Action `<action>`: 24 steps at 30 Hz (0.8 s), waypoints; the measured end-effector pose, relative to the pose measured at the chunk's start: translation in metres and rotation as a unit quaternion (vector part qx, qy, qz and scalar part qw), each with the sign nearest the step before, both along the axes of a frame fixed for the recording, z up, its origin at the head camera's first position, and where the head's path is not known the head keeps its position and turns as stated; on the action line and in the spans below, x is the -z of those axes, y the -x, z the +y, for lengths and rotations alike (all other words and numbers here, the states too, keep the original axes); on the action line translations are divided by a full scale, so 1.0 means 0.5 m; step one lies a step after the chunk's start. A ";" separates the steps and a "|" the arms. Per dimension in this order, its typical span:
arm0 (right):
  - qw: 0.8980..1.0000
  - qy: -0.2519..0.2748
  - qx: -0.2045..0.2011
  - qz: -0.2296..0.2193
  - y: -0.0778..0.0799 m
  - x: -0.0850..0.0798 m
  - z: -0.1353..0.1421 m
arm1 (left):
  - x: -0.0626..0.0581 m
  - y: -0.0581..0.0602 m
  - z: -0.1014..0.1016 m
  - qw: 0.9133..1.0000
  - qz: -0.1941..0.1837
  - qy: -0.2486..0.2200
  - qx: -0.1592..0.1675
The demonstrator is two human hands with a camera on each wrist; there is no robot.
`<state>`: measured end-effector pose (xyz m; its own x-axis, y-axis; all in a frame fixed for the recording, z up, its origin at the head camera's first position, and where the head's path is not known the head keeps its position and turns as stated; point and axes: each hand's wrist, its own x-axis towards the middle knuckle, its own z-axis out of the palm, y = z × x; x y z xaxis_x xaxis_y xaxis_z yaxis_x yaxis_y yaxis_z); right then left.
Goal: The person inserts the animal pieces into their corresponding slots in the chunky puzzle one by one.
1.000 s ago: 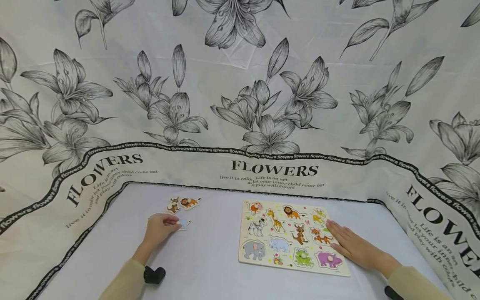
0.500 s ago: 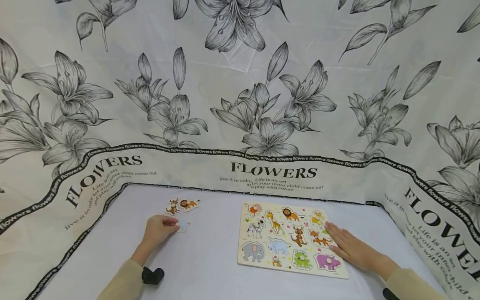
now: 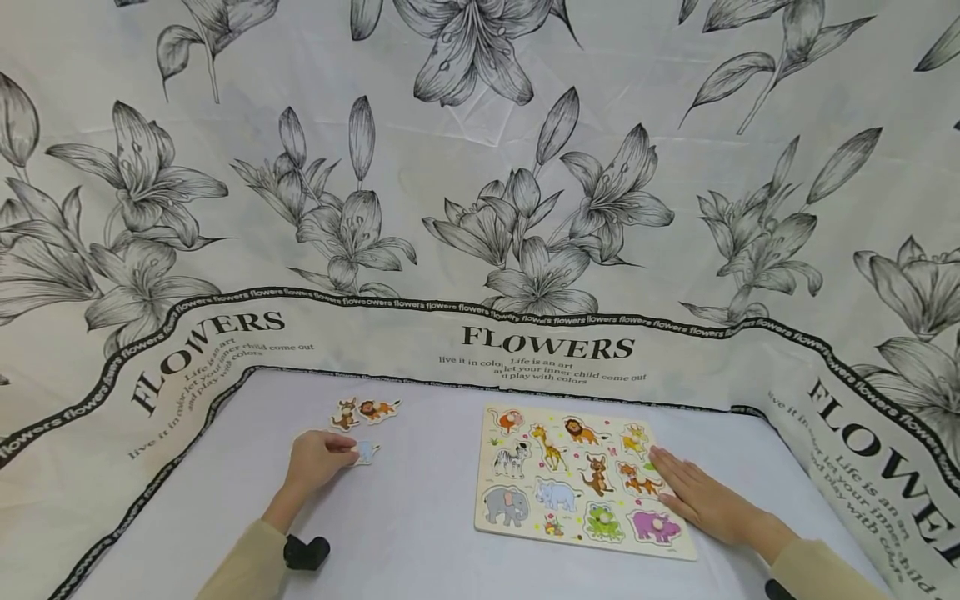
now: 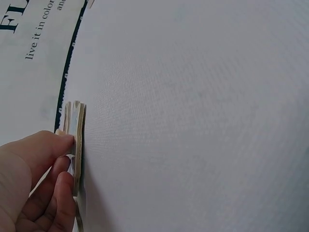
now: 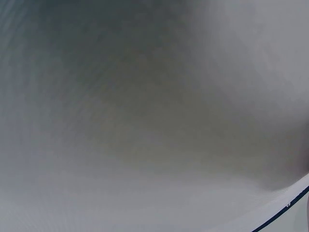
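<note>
My left hand [image 3: 315, 462] pinches a light blue animal puzzle piece [image 3: 366, 452] low over the cloth; its fingers cover part of the picture. The left wrist view shows the thumb and fingers against thin wooden puzzle pieces [image 4: 77, 150], seen edge-on. Just beyond the hand lie a kangaroo puzzle piece [image 3: 346, 414] and a lion puzzle piece [image 3: 378, 407]. With straight fingers, my right hand [image 3: 705, 496] rests at the right edge of a wooden animal puzzle board [image 3: 517, 533]. On the board, the frog piece [image 3: 603, 522] and the purple hippo piece [image 3: 655, 527] have small knobs.
White cloth [image 3: 405, 533] covers the table. A flower-printed curtain [image 3: 420, 333] with a black lettered border stands along the back and both sides. The right wrist view holds only blurred, shadowed cloth and a dark border line [image 5: 280, 212].
The head view has shifted very slightly. Both hands stay in place, the left pinching the blue puzzle piece and the right on the board's edge.
</note>
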<state>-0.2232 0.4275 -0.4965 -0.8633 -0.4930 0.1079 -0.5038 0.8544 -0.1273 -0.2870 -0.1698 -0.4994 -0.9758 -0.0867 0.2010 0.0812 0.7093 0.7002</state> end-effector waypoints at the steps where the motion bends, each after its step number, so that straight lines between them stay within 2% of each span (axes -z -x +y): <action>1: 1.000 0.000 0.001 -0.001 0.000 0.000 0.000 | -0.001 -0.001 0.001 1.000 0.001 0.001 -0.001; 8: 1.000 0.001 0.001 0.000 0.003 0.005 0.002 | -0.007 -0.004 0.014 1.000 0.009 -0.010 -0.002; 15: 0.998 0.000 0.038 -0.050 0.005 0.006 0.005 | 0.001 -0.008 0.043 0.999 0.017 -0.027 0.010; 20: 0.999 0.005 0.031 -0.042 0.003 0.006 0.003 | 0.002 -0.015 0.066 0.999 0.026 -0.039 0.022; 24: 0.999 0.004 0.026 -0.036 0.005 0.007 0.004 | 0.000 -0.016 0.086 0.999 0.017 -0.043 0.029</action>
<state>-0.2255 0.4294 -0.5003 -0.8932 -0.4470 0.0486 -0.4484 0.8779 -0.1681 -0.2792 -0.1268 -0.4993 -0.9724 -0.0494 0.2280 0.1443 0.6405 0.7543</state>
